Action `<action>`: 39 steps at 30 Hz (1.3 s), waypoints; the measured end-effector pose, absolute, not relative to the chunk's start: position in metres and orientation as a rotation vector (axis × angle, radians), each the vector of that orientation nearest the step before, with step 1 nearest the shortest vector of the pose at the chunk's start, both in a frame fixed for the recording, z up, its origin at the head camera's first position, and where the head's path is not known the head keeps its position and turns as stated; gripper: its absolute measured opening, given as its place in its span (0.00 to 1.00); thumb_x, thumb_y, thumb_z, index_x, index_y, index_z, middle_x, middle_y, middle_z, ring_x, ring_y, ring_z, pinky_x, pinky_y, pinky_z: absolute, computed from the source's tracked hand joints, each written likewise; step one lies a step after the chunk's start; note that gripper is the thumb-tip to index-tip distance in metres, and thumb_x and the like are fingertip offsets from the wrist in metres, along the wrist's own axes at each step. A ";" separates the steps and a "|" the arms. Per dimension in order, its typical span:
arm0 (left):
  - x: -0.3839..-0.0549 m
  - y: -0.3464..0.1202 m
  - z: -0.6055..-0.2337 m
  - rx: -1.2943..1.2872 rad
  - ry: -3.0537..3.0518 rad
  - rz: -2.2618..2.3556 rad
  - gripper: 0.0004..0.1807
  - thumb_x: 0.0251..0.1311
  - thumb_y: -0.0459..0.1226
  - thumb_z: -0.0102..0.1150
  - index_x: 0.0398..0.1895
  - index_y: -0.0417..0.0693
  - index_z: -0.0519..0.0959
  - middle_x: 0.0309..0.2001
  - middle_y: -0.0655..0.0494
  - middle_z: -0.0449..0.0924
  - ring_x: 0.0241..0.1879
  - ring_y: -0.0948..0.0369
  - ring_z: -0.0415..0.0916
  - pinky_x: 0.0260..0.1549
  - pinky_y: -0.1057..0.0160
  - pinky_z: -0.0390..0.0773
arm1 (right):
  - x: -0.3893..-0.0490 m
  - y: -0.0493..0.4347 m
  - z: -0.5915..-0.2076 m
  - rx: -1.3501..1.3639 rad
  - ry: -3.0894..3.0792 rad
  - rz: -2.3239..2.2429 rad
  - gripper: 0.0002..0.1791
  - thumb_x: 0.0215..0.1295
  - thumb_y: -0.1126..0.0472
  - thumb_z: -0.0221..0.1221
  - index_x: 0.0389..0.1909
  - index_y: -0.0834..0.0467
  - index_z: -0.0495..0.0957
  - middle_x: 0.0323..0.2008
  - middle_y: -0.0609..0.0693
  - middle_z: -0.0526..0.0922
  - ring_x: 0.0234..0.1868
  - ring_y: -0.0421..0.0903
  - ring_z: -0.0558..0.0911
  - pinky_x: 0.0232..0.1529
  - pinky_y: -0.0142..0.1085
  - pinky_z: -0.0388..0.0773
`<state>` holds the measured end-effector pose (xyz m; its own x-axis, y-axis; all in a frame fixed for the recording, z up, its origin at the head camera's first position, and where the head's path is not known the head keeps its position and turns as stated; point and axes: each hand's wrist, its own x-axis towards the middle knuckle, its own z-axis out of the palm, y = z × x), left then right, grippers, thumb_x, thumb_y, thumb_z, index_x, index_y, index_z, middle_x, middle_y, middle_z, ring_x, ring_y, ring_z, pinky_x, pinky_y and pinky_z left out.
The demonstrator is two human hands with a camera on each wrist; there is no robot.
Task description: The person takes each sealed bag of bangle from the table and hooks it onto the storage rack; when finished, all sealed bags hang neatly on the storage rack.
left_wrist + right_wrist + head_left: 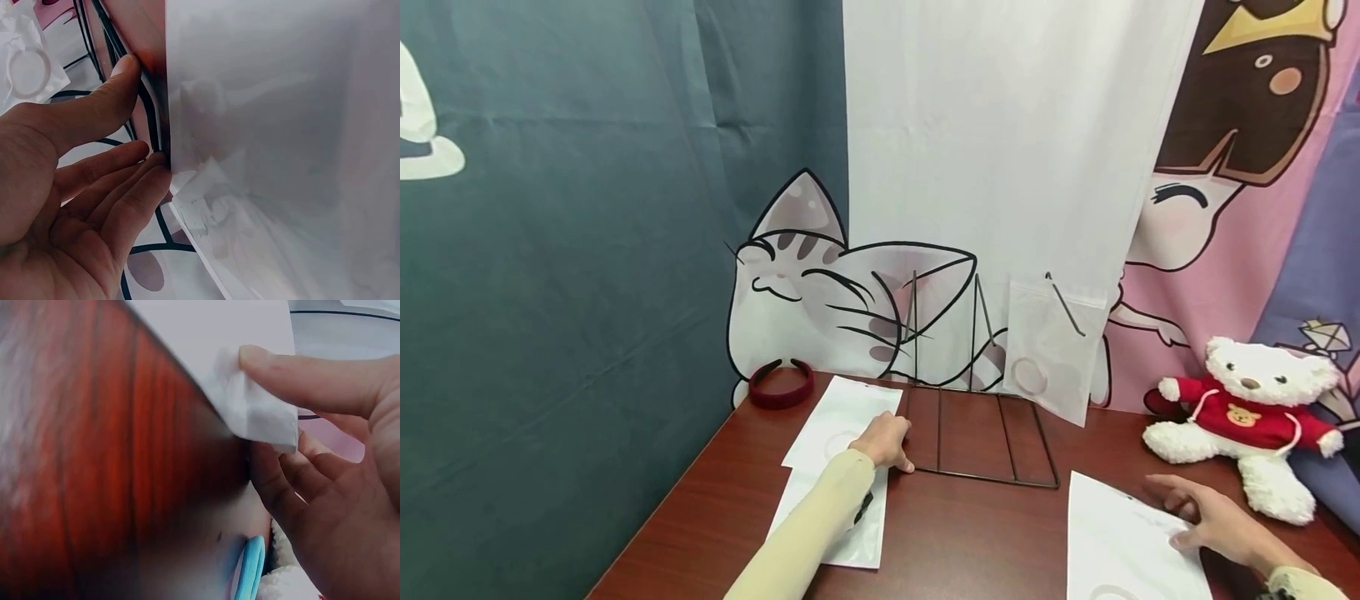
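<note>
Two white packaging bags overlap on the left of the table, the upper bag (820, 417) over the lower bag (868, 517). My left hand (883, 442) is at the upper bag's right edge, beside a black wire rack (985, 477). In the left wrist view its thumb stands apart from the fingers (134, 212), whose tips touch the edge of a bag (269, 125). At the right, my right hand (1217, 525) pinches the corner of another white bag (1127, 542). The right wrist view shows the thumb (281, 375) on top of that corner and fingers below.
A white bag (1052, 350) hangs from the rack at a wire hook (1066, 308). A dark red headband (781, 392) lies at the back left. At the right sits a white teddy bear (1255, 408) in a red top. Printed curtains (1000, 125) stand behind the table.
</note>
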<state>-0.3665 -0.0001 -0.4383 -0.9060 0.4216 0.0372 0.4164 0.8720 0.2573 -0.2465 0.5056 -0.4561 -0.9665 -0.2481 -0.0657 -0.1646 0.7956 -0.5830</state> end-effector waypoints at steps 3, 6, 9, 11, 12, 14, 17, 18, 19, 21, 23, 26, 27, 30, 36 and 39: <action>-0.367 0.001 -0.438 0.680 3.024 0.395 0.24 0.44 0.43 0.88 0.40 0.43 0.85 0.34 0.52 0.81 0.36 0.58 0.75 0.38 0.62 0.78 | -0.249 0.510 -0.456 -0.428 2.791 -1.001 0.44 0.51 0.67 0.76 0.70 0.74 0.68 0.58 0.48 0.81 0.48 0.19 0.71 0.42 0.28 0.74; -0.367 0.001 -0.438 0.687 3.026 0.386 0.23 0.44 0.43 0.88 0.37 0.44 0.84 0.32 0.53 0.80 0.34 0.59 0.74 0.36 0.62 0.77 | -0.250 0.512 -0.460 -0.614 2.728 -1.146 0.40 0.55 0.71 0.72 0.72 0.69 0.71 0.64 0.28 0.77 0.56 0.13 0.66 0.45 0.25 0.73; -0.368 0.000 -0.439 0.689 3.027 0.382 0.22 0.45 0.44 0.88 0.37 0.45 0.84 0.31 0.54 0.80 0.33 0.60 0.74 0.36 0.63 0.77 | -0.249 0.513 -0.460 -0.725 2.541 -1.359 0.41 0.62 0.75 0.64 0.78 0.55 0.69 0.64 0.16 0.71 0.44 0.19 0.74 0.34 0.27 0.75; -0.367 0.000 -0.439 0.686 3.023 0.392 0.22 0.45 0.44 0.88 0.37 0.44 0.84 0.31 0.54 0.80 0.33 0.60 0.73 0.35 0.63 0.77 | -0.247 0.513 -0.456 -0.711 2.443 -1.451 0.43 0.67 0.75 0.60 0.79 0.43 0.67 0.63 0.14 0.70 0.30 0.26 0.74 0.25 0.31 0.74; -0.367 0.000 -0.438 0.684 3.021 0.396 0.22 0.45 0.43 0.88 0.37 0.44 0.84 0.31 0.54 0.79 0.33 0.60 0.73 0.35 0.63 0.77 | -0.246 0.512 -0.453 -0.673 2.388 -1.498 0.43 0.68 0.75 0.58 0.78 0.38 0.68 0.62 0.14 0.71 0.24 0.29 0.69 0.20 0.33 0.70; -0.367 0.001 -0.438 0.682 3.018 0.406 0.22 0.45 0.43 0.88 0.37 0.44 0.84 0.31 0.53 0.79 0.33 0.60 0.73 0.35 0.63 0.77 | -0.245 0.512 -0.447 -0.699 2.397 -1.509 0.40 0.69 0.76 0.57 0.76 0.39 0.71 0.62 0.18 0.74 0.23 0.31 0.70 0.20 0.34 0.70; -0.367 0.000 -0.438 0.686 3.018 0.415 0.22 0.45 0.43 0.88 0.36 0.43 0.84 0.31 0.53 0.79 0.33 0.60 0.73 0.36 0.62 0.77 | -0.243 0.510 -0.438 -0.733 2.447 -1.499 0.34 0.70 0.77 0.56 0.71 0.46 0.77 0.57 0.27 0.83 0.22 0.32 0.70 0.19 0.36 0.70; -0.367 0.000 -0.438 0.687 3.018 0.415 0.22 0.45 0.43 0.88 0.36 0.43 0.84 0.31 0.53 0.79 0.33 0.60 0.73 0.36 0.62 0.76 | -0.242 0.509 -0.435 -0.716 2.466 -1.493 0.33 0.71 0.76 0.56 0.69 0.45 0.79 0.49 0.28 0.86 0.20 0.35 0.70 0.19 0.37 0.70; -0.367 0.000 -0.439 0.689 3.018 0.417 0.22 0.45 0.42 0.88 0.36 0.43 0.84 0.31 0.53 0.78 0.33 0.60 0.72 0.36 0.62 0.76 | -0.241 0.508 -0.433 -0.722 2.494 -1.482 0.31 0.71 0.76 0.56 0.68 0.46 0.80 0.47 0.30 0.86 0.19 0.39 0.71 0.19 0.39 0.72; -0.368 0.000 -0.440 0.689 3.016 0.422 0.22 0.45 0.42 0.88 0.36 0.43 0.84 0.31 0.53 0.78 0.33 0.59 0.72 0.36 0.62 0.76 | -0.240 0.505 -0.429 -0.645 2.482 -1.494 0.31 0.73 0.75 0.56 0.65 0.39 0.83 0.34 0.31 0.83 0.11 0.47 0.61 0.15 0.42 0.70; -0.368 0.000 -0.440 0.687 3.013 0.426 0.22 0.45 0.42 0.88 0.36 0.43 0.84 0.31 0.53 0.77 0.34 0.59 0.72 0.36 0.62 0.76 | -0.240 0.503 -0.427 -0.627 2.529 -1.470 0.28 0.73 0.74 0.56 0.64 0.42 0.84 0.36 0.28 0.83 0.14 0.43 0.65 0.19 0.39 0.72; -0.368 -0.001 -0.440 0.685 3.015 0.417 0.22 0.45 0.43 0.88 0.36 0.44 0.84 0.32 0.54 0.77 0.34 0.60 0.72 0.36 0.62 0.76 | -0.241 0.500 -0.425 -0.640 2.601 -1.403 0.24 0.72 0.73 0.57 0.65 0.54 0.83 0.47 0.25 0.84 0.34 0.22 0.77 0.33 0.29 0.77; -0.367 -0.001 -0.440 0.684 3.016 0.417 0.22 0.45 0.43 0.88 0.36 0.44 0.84 0.32 0.54 0.77 0.34 0.59 0.71 0.36 0.62 0.76 | -0.242 0.500 -0.424 -0.651 2.615 -1.383 0.23 0.72 0.73 0.57 0.65 0.59 0.82 0.54 0.24 0.83 0.45 0.18 0.75 0.38 0.26 0.76; -0.367 -0.002 -0.440 0.681 3.017 0.414 0.21 0.45 0.43 0.88 0.36 0.45 0.84 0.31 0.54 0.76 0.34 0.60 0.71 0.36 0.62 0.75 | -0.244 0.498 -0.421 -0.652 2.603 -1.355 0.21 0.72 0.72 0.57 0.65 0.65 0.80 0.59 0.22 0.80 0.58 0.15 0.70 0.47 0.23 0.74; -0.366 -0.001 -0.440 0.678 3.021 0.411 0.22 0.45 0.43 0.88 0.37 0.44 0.84 0.33 0.53 0.77 0.35 0.60 0.71 0.36 0.62 0.76 | -0.244 0.491 -0.412 -0.633 2.423 -1.453 0.22 0.75 0.73 0.54 0.66 0.60 0.81 0.61 0.27 0.81 0.57 0.20 0.75 0.48 0.26 0.79; -0.364 -0.001 -0.439 0.683 3.026 0.413 0.22 0.45 0.43 0.88 0.38 0.44 0.85 0.33 0.53 0.78 0.35 0.60 0.72 0.36 0.62 0.76 | -0.241 0.485 -0.408 -0.603 2.536 -1.407 0.21 0.74 0.72 0.57 0.64 0.59 0.83 0.60 0.24 0.80 0.57 0.15 0.70 0.48 0.23 0.76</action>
<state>-0.3643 -0.0005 -0.4387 -0.9046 0.4239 0.0456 0.4206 0.8698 0.2579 -0.2406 0.4852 -0.4077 -0.9017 -0.4306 0.0393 -0.2613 0.4701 -0.8430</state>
